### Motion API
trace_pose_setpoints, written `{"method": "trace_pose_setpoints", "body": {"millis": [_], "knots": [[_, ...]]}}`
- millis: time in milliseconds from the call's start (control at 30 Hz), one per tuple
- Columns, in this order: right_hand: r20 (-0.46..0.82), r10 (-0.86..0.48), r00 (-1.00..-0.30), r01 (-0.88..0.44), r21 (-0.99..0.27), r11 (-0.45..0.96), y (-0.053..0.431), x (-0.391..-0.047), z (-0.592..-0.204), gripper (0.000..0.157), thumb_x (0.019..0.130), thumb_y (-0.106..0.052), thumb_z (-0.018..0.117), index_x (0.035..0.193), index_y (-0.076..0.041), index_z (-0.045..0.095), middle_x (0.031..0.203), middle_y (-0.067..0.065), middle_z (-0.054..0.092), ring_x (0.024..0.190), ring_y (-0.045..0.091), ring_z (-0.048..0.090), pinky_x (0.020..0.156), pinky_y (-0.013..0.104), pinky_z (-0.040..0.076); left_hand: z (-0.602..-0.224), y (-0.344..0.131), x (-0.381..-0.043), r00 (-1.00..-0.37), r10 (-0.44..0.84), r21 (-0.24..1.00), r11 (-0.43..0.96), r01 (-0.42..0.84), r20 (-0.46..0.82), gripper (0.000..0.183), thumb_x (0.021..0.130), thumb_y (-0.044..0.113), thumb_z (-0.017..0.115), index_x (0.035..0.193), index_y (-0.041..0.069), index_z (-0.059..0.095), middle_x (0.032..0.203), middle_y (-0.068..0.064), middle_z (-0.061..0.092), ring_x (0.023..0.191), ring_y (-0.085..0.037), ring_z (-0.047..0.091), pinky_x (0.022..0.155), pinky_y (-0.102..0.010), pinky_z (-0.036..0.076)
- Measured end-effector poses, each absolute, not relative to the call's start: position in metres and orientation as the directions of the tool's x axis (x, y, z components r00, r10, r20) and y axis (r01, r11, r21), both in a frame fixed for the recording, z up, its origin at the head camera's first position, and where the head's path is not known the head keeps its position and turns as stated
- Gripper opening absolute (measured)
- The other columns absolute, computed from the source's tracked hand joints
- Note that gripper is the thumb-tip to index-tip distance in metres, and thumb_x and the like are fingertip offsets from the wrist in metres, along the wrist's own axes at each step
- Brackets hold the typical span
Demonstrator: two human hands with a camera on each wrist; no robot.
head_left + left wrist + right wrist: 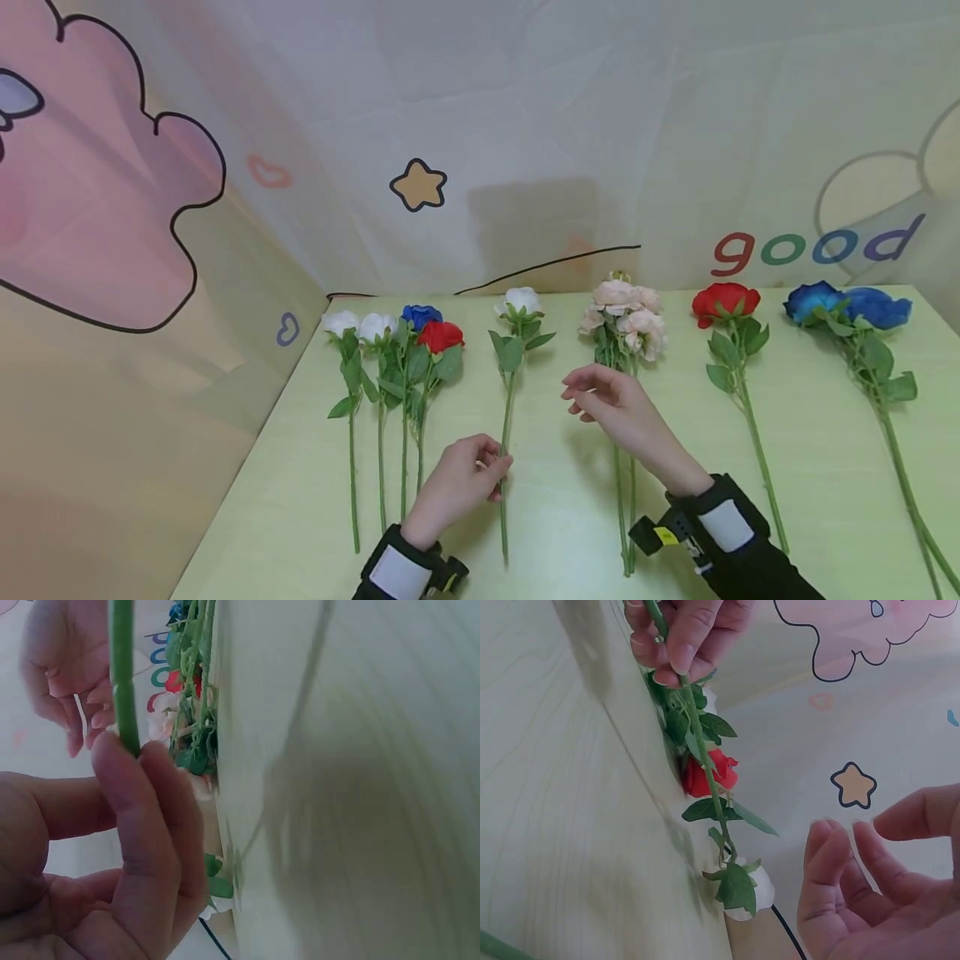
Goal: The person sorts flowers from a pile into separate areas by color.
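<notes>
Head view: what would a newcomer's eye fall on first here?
Probably the white rose near the middle of the table, its stem pinched by the left hand. Next, likely the large pink cartoon shape at the upper left and the multicoloured word "good" at the right, above a red rose and blue flowers.

Pale yellow-green counter (558,517), faint wood grain. Grey-white printed backdrop (525,92) behind its far edge, lightly creased; beige on the left side. Prints: pink cloud (97,183) left, orange star (418,185) mid, pink heart (268,172) between, multicolour "good" lettering (817,247) right. Soft squarish shadow (532,218) below-right of star.
</notes>
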State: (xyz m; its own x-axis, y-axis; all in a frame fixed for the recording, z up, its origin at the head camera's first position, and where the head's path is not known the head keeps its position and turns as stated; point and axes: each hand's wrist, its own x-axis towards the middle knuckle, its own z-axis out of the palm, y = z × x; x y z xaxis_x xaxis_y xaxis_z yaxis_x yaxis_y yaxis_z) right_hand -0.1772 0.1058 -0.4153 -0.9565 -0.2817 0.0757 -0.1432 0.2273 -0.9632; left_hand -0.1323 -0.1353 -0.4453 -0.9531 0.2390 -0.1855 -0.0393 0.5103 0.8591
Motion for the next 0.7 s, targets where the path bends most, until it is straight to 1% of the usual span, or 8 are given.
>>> {"method": "trace_pose_setpoints", "body": {"millis": [167, 300, 433, 533, 633, 700], "knots": [[0.076, -0.299, -0.951, -0.146, -0.965, 0.217, 0.106, -0.177, -0.416, 0.022, 0.101, -0.006, 0.056, 0.119, 0.005, 0.061, 0.110, 0.026, 0.066, 0.083, 0.006, 0.066, 0.075, 0.027, 0.057, -0.444, -0.137, -0.130, -0.946, 0.244, 0.821, 0.570, -0.036, -0.211, 0.019, 0.098, 0.013, 0.063, 0.107, -0.004, 0.063, 0.085, -0.008, 0.066, 0.057, -0.012, 0.065, 0.054, -0.025, 0.050], [0.075, -0.310, -0.948, -0.147, -0.965, 0.215, 0.107, -0.177, -0.416, 0.022, 0.101, -0.006, 0.056, 0.119, 0.006, 0.060, 0.111, 0.027, 0.066, 0.085, 0.010, 0.068, 0.075, 0.027, 0.057, -0.441, -0.138, -0.128, -0.952, 0.241, 0.767, 0.641, 0.010, -0.189, 0.019, 0.096, 0.009, 0.064, 0.107, -0.006, 0.062, 0.079, -0.007, 0.066, 0.055, -0.013, 0.065, 0.055, -0.024, 0.049], [0.073, -0.316, -0.946, -0.147, -0.965, 0.218, 0.108, -0.178, -0.416, 0.023, 0.101, -0.006, 0.056, 0.119, 0.006, 0.060, 0.111, 0.027, 0.067, 0.084, 0.010, 0.068, 0.075, 0.028, 0.058, -0.440, -0.138, -0.128, -0.963, 0.229, 0.698, 0.714, 0.065, -0.145, 0.018, 0.094, 0.010, 0.066, 0.104, -0.005, 0.062, 0.073, -0.004, 0.065, 0.056, -0.010, 0.059, 0.055, -0.024, 0.045], [0.074, -0.322, -0.944, -0.150, -0.964, 0.220, 0.108, -0.178, -0.415, 0.023, 0.101, -0.007, 0.056, 0.120, 0.005, 0.060, 0.110, 0.026, 0.067, 0.083, 0.006, 0.066, 0.075, 0.027, 0.057, -0.439, -0.138, -0.129, -0.970, 0.214, 0.654, 0.751, 0.087, -0.115, 0.019, 0.093, 0.011, 0.068, 0.103, -0.004, 0.063, 0.072, -0.003, 0.062, 0.057, -0.009, 0.053, 0.054, -0.023, 0.042], [0.076, -0.326, -0.942, -0.155, -0.963, 0.221, 0.109, -0.178, -0.414, 0.023, 0.101, -0.007, 0.056, 0.120, 0.005, 0.060, 0.110, 0.024, 0.067, 0.083, 0.004, 0.065, 0.076, 0.027, 0.057, -0.436, -0.135, -0.133, -0.974, 0.199, 0.624, 0.776, 0.091, -0.105, 0.021, 0.093, 0.013, 0.068, 0.104, -0.004, 0.063, 0.071, -0.002, 0.061, 0.057, -0.010, 0.051, 0.054, -0.024, 0.041], [0.079, -0.326, -0.942, -0.157, -0.962, 0.222, 0.109, -0.178, -0.414, 0.023, 0.101, -0.008, 0.056, 0.120, 0.005, 0.060, 0.111, 0.024, 0.067, 0.084, 0.007, 0.066, 0.076, 0.027, 0.057, -0.433, -0.132, -0.135, -0.976, 0.193, 0.606, 0.790, 0.092, -0.104, 0.023, 0.093, 0.014, 0.069, 0.107, -0.003, 0.062, 0.071, -0.002, 0.060, 0.056, -0.011, 0.051, 0.054, -0.024, 0.041]]}}
